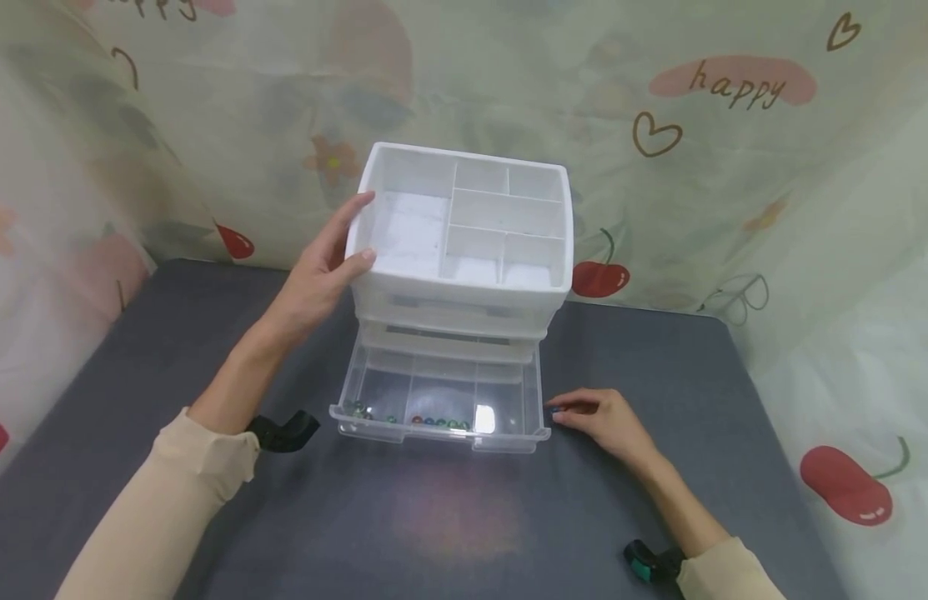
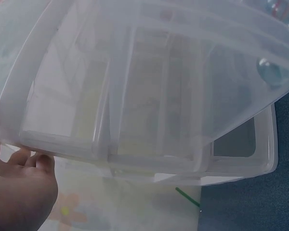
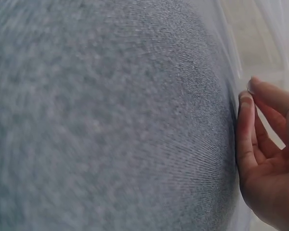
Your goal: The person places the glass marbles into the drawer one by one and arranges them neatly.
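A white plastic drawer organizer [image 1: 482, 217] with a divided top tray stands on the table. My left hand [image 1: 313, 275] grips its left side, with thumb and finger at the top rim. The lowest clear drawer [image 1: 441, 392] is pulled out, and several glass marbles [image 1: 453, 424] lie along its front. Just right of the drawer, low by the table, my right hand [image 1: 606, 421] pinches a small dark blue marble [image 1: 558, 409] between thumb and fingertips. In the right wrist view the marble [image 3: 250, 88] is mostly hidden by the fingers.
The dark grey tabletop [image 1: 464, 517] extends around the organizer. Behind it and at both sides hangs a printed curtain [image 1: 494, 75] with cherries and lettering. A black strap device [image 1: 283, 432] sits on the left wrist, another [image 1: 647, 562] on the right.
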The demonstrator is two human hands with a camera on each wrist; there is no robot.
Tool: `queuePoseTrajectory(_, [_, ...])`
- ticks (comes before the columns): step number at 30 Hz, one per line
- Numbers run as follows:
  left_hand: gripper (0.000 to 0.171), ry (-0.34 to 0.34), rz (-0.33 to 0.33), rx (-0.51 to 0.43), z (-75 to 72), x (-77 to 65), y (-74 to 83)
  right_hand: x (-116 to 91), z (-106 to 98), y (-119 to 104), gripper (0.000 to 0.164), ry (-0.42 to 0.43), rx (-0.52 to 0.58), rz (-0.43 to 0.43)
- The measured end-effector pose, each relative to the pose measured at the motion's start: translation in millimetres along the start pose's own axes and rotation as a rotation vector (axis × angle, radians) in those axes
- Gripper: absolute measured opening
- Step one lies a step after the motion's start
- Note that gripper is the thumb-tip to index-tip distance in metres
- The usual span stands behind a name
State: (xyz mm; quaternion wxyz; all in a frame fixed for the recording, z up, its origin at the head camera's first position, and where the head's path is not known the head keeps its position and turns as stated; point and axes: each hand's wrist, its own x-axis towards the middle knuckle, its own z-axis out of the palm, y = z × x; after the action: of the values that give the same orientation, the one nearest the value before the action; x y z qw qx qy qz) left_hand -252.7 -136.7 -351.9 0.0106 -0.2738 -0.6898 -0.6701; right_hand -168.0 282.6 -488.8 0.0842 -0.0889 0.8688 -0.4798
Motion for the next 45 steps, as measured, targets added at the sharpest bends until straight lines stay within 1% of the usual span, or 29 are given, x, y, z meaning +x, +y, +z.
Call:
queuePoseTrajectory(3, [0.064, -0.004, 0.001, -0.007, 0.8, 0.1, 0.2, -0.9, -2.0, -0.6, 0.023, -0.009, 0.041, 0.021])
queuePoseTrajectory(7, [0.064, -0.006, -0.003, -0.022, 1.3, 0.4, 1.1, -2.0, -3.9, -2.5, 0.025, -0.022, 0.067, 0.024])
queuePoseTrajectory(13, [0.064, 0.001, -0.023, -0.011, 0.3, -1.2, 2.8, -3.5, -6.0, -11.6, 0.026, 0.013, 0.045, 0.031])
queuePoseTrajectory(17, [0.063, 0.013, -0.027, 0.003, -0.9, -3.2, 3.7, -4.0, -8.6, -23.0, 0.029, 0.034, 0.042, 0.011])
queuePoseTrajectory(25, [0.064, 0.005, -0.001, -0.018, 0.3, -0.5, 4.1, -4.5, -17.5, -46.2, 0.031, 0.060, 0.027, -0.031])
queuePoseTrajectory(28, [0.063, 0.002, -0.003, -0.020, 0.8, 0.5, 4.1, -4.4, -20.3, -55.5, 0.030, 0.058, 0.025, -0.053])
queuePoseTrajectory(35, [0.063, -0.001, -0.001, -0.021, 0.9, 1.3, 1.9, -4.7, -25.4, -77.2, 0.021, 0.065, 0.045, -0.092])
queuePoseTrajectory(39, [0.063, 0.002, -0.007, -0.015, 0.9, 0.2, 1.4, -4.0, -27.1, -89.3, 0.022, 0.052, 0.061, -0.113])
queuePoseTrajectory(45, [0.063, -0.002, -0.005, -0.017, 0.8, -0.2, 0.2, -3.1, -27.6, -104.5, 0.024, 0.031, 0.044, -0.136])
